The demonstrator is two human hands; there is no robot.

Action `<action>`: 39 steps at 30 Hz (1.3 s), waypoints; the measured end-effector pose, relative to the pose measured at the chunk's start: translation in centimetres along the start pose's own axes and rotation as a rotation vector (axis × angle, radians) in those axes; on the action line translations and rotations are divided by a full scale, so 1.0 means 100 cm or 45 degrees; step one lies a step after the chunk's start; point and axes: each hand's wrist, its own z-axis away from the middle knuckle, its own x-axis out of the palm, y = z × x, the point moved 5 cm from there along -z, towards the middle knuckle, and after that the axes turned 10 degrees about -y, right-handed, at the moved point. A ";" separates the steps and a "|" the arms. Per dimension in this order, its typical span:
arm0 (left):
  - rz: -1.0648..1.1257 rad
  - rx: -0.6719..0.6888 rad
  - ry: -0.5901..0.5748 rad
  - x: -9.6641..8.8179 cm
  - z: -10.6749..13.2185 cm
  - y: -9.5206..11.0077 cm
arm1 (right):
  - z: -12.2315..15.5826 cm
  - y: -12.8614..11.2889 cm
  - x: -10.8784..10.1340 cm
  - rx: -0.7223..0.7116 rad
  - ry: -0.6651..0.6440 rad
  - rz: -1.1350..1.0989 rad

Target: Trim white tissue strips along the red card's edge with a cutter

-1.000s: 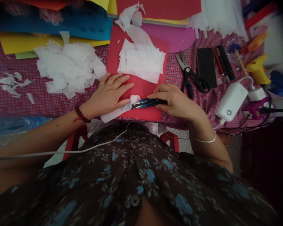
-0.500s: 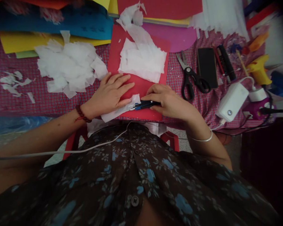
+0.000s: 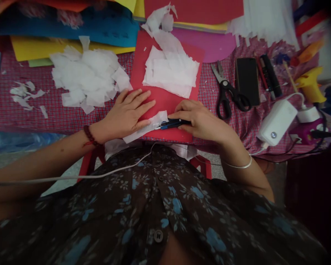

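My left hand (image 3: 127, 114) lies flat with fingers stretched out, pressing a strip of white tissue paper (image 3: 145, 129) onto a red paper sheet (image 3: 165, 99). My right hand (image 3: 201, 121) is closed on a dark blue pen-like tool (image 3: 172, 124) that lies across the end of the strip, its tip pointing left toward my left thumb. A stack of cut white tissue pieces (image 3: 171, 73) rests farther up on the same red sheet.
A heap of torn white tissue (image 3: 86, 79) lies left of the red sheet. Black scissors (image 3: 227, 92), a black phone (image 3: 247, 79), pens (image 3: 269, 75) and a white power adapter (image 3: 277, 121) with cables sit to the right. Coloured paper sheets (image 3: 71, 25) are stacked along the far edge.
My right hand has slid the pen-like tool a little to the left over the tissue strip. The view has shifted slightly to the left. My left hand stays pressed flat.
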 end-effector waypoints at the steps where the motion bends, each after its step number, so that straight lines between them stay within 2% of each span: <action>1: -0.025 0.001 0.013 0.003 0.001 0.001 | 0.001 -0.002 0.000 0.005 -0.001 0.003; 5: -0.078 0.009 -0.003 0.007 0.001 0.004 | 0.011 -0.008 0.003 0.053 -0.008 0.012; 12: -0.053 -0.008 -0.037 0.003 0.000 0.005 | 0.029 -0.009 0.012 0.127 0.024 0.003; 23: 0.006 -0.022 -0.045 0.006 -0.001 0.004 | 0.013 -0.013 0.005 0.109 0.007 0.058; 26: 0.057 -0.006 -0.031 -0.001 -0.002 0.003 | 0.014 -0.013 0.008 0.120 -0.009 0.051; 29: 0.117 0.042 -0.032 -0.015 -0.012 0.006 | 0.017 -0.014 0.010 0.136 0.003 0.048; 32: 0.043 0.101 -0.148 -0.027 -0.026 0.019 | 0.019 -0.015 0.012 0.150 0.015 0.088; 36: -0.149 0.017 -0.316 -0.034 -0.041 0.037 | 0.019 -0.017 0.015 0.158 0.029 0.133; 39: -0.138 -0.031 -0.432 -0.034 -0.047 0.047 | 0.020 -0.019 0.017 0.145 0.062 0.140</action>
